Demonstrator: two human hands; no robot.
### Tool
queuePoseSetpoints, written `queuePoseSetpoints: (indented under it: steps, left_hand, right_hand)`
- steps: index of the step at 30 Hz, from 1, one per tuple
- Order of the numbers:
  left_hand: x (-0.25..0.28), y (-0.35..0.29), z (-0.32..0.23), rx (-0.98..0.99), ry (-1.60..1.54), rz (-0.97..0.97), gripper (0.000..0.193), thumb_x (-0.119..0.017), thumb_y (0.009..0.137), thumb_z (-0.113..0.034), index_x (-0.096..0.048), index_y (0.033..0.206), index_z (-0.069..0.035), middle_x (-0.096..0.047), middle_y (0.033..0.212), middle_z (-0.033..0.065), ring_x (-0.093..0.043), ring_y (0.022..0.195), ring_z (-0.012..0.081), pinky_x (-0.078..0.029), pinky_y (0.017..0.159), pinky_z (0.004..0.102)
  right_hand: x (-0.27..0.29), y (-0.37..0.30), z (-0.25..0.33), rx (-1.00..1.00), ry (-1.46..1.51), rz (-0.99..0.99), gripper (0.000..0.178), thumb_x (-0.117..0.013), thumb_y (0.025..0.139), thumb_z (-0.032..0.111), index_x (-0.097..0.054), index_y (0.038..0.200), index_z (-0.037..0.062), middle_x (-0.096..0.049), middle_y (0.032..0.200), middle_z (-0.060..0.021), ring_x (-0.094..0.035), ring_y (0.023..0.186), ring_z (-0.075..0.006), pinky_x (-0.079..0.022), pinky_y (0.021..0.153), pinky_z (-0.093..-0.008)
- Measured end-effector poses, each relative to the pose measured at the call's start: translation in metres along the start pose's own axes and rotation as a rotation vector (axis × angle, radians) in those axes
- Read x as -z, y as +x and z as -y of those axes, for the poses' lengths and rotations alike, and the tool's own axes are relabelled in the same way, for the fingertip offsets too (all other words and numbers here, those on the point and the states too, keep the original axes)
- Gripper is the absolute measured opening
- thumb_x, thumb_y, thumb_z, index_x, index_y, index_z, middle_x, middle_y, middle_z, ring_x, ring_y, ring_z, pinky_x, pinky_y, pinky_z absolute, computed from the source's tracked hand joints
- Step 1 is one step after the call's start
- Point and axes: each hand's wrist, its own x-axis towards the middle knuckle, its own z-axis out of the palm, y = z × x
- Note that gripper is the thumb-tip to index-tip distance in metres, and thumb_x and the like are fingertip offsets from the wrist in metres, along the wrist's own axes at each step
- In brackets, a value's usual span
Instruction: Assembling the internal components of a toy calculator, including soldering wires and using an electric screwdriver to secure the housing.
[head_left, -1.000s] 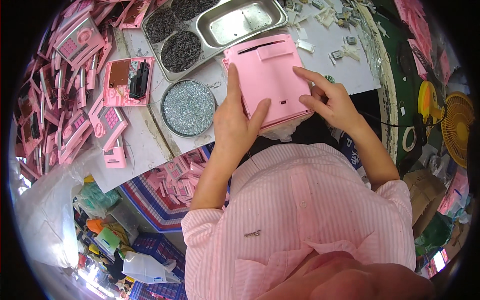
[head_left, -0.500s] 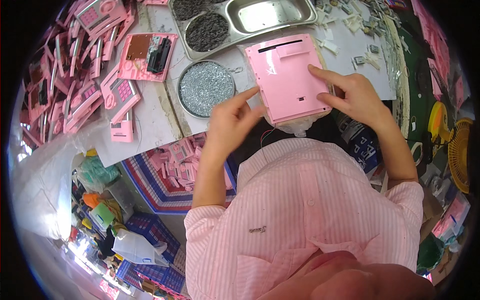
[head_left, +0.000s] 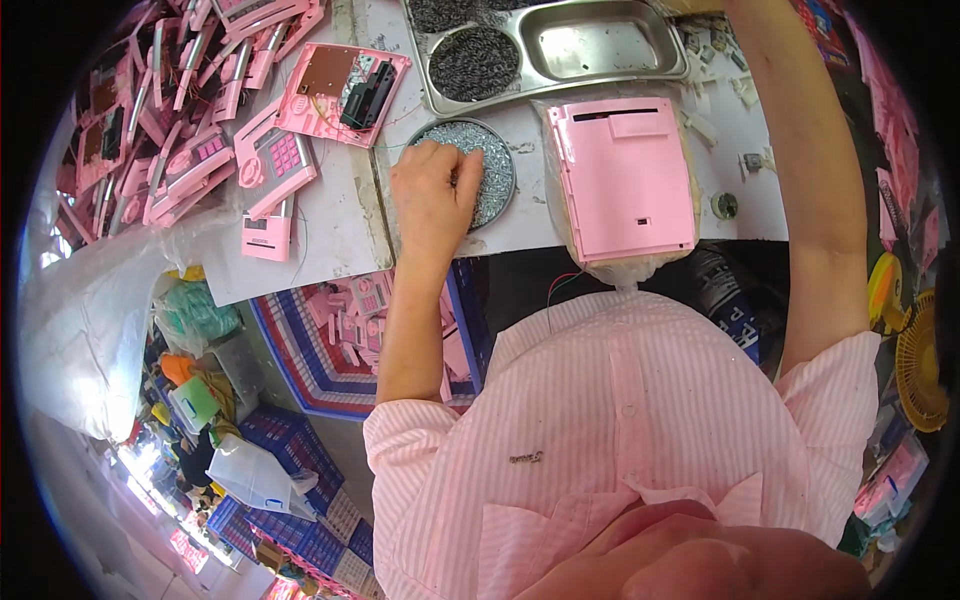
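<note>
My left hand [head_left: 432, 190] rests knuckles up on the round dish of small silver screws [head_left: 490, 175], its bent fingertips down among the screws, so a grip cannot be made out. A pink plastic case [head_left: 625, 180] lies flat and back up at the table's front edge, on a clear plastic bag, with thin wires hanging below it. Neither hand touches the case. My right forearm [head_left: 800, 150] stretches up past the case's right side, and the hand itself is beyond the top edge of the picture.
A steel compartment tray [head_left: 610, 75] behind the case holds dark screws [head_left: 470, 60]. An open pink shell with wiring [head_left: 340, 90], a pink keypad unit [head_left: 275, 165] and a heap of pink parts [head_left: 150, 130] lie left. A yellow fan [head_left: 925, 360] stands right, blue crates [head_left: 270, 440] below.
Both hands have let go of the pink case, which now lies on the table. My left hand moved left onto the screw dish, and my right arm reached up out of view.
</note>
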Motion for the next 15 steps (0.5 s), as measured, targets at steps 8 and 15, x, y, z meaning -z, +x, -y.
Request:
queuePoseSetpoints:
  steps: [8,15]
  left_hand:
    - [-0.002,-0.012,-0.074,-0.101,-0.297,-0.077,0.013,-0.081,0.076,-0.007,-0.07,0.083,-0.007,-0.068,0.077,0.0045,-0.061,0.069,0.022,-0.045,0.072,0.0345]
    - [-0.015,-0.017,-0.114,0.001,-0.623,-0.002,0.011,-0.079,0.078,-0.005,-0.074,0.088,-0.005,-0.068,0.075,0.0068,-0.063,0.069,0.0183,-0.046,0.075,0.0318]
  right_hand:
    - [-0.094,-0.017,-0.029,0.076,0.269,-0.131,0.042,-0.065,0.091,0.009,-0.053,0.13,0.002,-0.064,0.098,-0.0105,-0.061,0.091,-0.0178,-0.051,0.078,-0.0339]
    - [-0.142,-0.106,-0.006,0.175,0.392,-0.117,0.05,-0.068,0.098,0.04,-0.05,0.132,0.0084,-0.047,0.064,0.006,-0.044,0.053,-0.0069,-0.042,0.055,-0.026]
